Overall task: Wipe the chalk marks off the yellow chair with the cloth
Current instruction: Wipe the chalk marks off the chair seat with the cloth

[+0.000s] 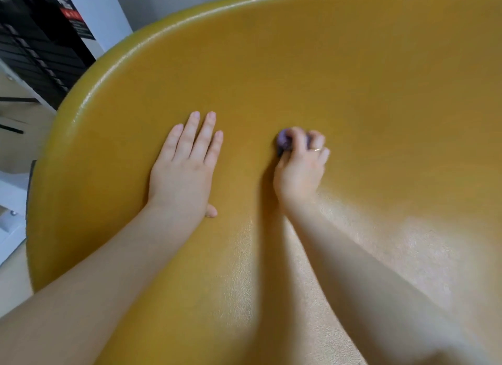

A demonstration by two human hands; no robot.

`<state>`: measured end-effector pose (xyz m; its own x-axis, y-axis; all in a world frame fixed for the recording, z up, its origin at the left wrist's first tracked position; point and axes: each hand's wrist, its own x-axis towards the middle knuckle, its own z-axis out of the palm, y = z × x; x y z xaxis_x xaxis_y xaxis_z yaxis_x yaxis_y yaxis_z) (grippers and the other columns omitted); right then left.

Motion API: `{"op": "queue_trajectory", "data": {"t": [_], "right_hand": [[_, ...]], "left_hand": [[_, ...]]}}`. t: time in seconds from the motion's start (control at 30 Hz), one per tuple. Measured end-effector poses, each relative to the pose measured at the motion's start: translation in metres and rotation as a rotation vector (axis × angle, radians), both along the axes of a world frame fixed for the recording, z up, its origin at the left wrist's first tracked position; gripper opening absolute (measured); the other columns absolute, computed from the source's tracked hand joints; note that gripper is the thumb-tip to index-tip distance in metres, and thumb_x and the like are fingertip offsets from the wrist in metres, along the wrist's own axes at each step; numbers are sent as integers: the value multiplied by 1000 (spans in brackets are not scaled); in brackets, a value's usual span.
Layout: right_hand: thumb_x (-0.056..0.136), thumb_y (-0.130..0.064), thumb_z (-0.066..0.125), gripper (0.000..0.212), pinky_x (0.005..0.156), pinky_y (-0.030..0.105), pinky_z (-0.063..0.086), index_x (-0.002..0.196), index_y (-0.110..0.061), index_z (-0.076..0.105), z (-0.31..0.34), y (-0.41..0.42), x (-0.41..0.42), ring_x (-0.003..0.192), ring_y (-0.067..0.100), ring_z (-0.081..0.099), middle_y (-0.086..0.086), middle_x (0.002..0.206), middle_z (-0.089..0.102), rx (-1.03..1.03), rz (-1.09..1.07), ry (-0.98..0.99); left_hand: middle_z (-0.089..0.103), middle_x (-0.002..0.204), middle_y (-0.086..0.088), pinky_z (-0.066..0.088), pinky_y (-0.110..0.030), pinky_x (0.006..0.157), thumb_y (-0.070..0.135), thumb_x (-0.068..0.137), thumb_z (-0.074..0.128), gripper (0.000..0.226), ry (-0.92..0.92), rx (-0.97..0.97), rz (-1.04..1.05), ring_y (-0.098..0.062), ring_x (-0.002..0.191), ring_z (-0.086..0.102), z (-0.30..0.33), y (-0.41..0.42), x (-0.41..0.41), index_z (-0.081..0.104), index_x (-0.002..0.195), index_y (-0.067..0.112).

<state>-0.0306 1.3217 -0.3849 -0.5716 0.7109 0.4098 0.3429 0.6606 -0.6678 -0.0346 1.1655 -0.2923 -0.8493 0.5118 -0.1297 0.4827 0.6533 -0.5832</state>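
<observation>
Pressing flat against the yellow chair [298, 65], the left hand [182, 171] lies open with its palm down and four fingers stretched forward close together, the thumb tip peeking out beneath the heel of the hand. Just beside it, a little apart, the right hand [300, 166] is curled tight around a small purple cloth [284, 141], bunched into a wad so that only a bit of it shows past the bent fingers; the wad touches the chair's surface near the middle of the curved shell. A thin ring [316, 149] sits on one finger of that hand. Both bare forearms reach in from the lower edge of the view and cross the glossy, finely textured plastic, which gleams pale at the lower right where light falls on it. No chalk marks can be made out around the hands on this slightly blurred surface. Past the chair's rounded rim, at the upper left, stands a dark box [46, 38] with a red label, with pale floor below it.
</observation>
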Motion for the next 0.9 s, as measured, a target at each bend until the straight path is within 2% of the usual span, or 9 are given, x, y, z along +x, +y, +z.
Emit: {"op": "queue_trajectory", "data": {"t": [0.13, 0.27, 0.33, 0.4, 0.5, 0.63, 0.73, 0.83, 0.9], "right_hand": [[79, -21, 39, 30, 62, 33, 44, 97, -25, 62, -20, -54, 42, 81, 32, 53, 7, 107, 61, 132, 316, -44], [81, -21, 44, 26, 58, 32, 44, 101, -27, 59, -19, -31, 63, 79, 31, 53, 6, 104, 60, 277, 539, -208], [87, -18, 47, 23, 63, 33, 39, 106, -25, 59, -12, 8, 62, 92, 32, 48, 9, 111, 52, 246, 491, -339], [91, -17, 44, 24, 70, 36, 39, 110, -25, 57, -9, 59, 71, 102, 32, 41, 11, 119, 45, 192, 346, -459], [93, -19, 43, 24, 80, 39, 41, 110, -25, 58, -5, 123, 108, 103, 34, 38, 13, 119, 42, 167, 186, -553], [93, -13, 38, 31, 79, 41, 43, 111, -27, 58, -13, 151, 156, 101, 34, 37, 13, 118, 40, 51, -1, -566], [94, -14, 36, 30, 78, 37, 40, 113, -25, 57, -26, 121, 171, 102, 34, 37, 11, 122, 40, 22, 67, -585], [96, -24, 37, 27, 79, 36, 37, 116, -25, 56, -40, 48, 184, 101, 32, 38, 9, 122, 42, 66, 345, -546], [95, -27, 41, 24, 75, 37, 38, 112, -26, 58, -45, -5, 196, 96, 33, 42, 9, 117, 48, 76, 484, -494]], "left_hand": [[-29, 150, -14, -7, -41, 115, 69, 68, 59, 125, -8, -4, 37, -32, 141, -20, 2, 3, 3, -20, 144, 9], [-28, 151, -14, -6, -37, 116, 63, 70, 64, 124, -45, 3, 85, -31, 142, -18, 6, 11, 9, -18, 145, 8], [-27, 152, -13, -6, -36, 116, 56, 75, 64, 117, -99, 29, 92, -29, 142, -17, 6, 12, 18, -17, 145, 9], [-24, 153, -10, -5, -35, 116, 51, 80, 63, 111, -171, 89, 66, -27, 143, -15, 2, 12, 31, -17, 146, 10], [-21, 155, -5, -7, -33, 115, 50, 81, 61, 109, -303, 177, -1, -23, 144, -14, -8, 12, 60, -21, 145, 15], [-20, 155, -2, -4, -32, 116, 48, 85, 57, 103, -392, 230, 29, -21, 144, -11, -13, 14, 91, -21, 145, 16], [-19, 155, -1, 0, -31, 116, 41, 91, 51, 92, -411, 254, 72, -20, 144, -9, -16, 11, 108, -18, 146, 15], [-20, 155, 0, 1, -32, 116, 22, 91, 48, 85, -450, 259, 125, -18, 144, -10, -21, -1, 127, -15, 147, 16], [-20, 155, 2, 0, -32, 116, 18, 88, 48, 86, -468, 259, 158, -17, 144, -11, -26, -11, 139, -14, 147, 17]]}}
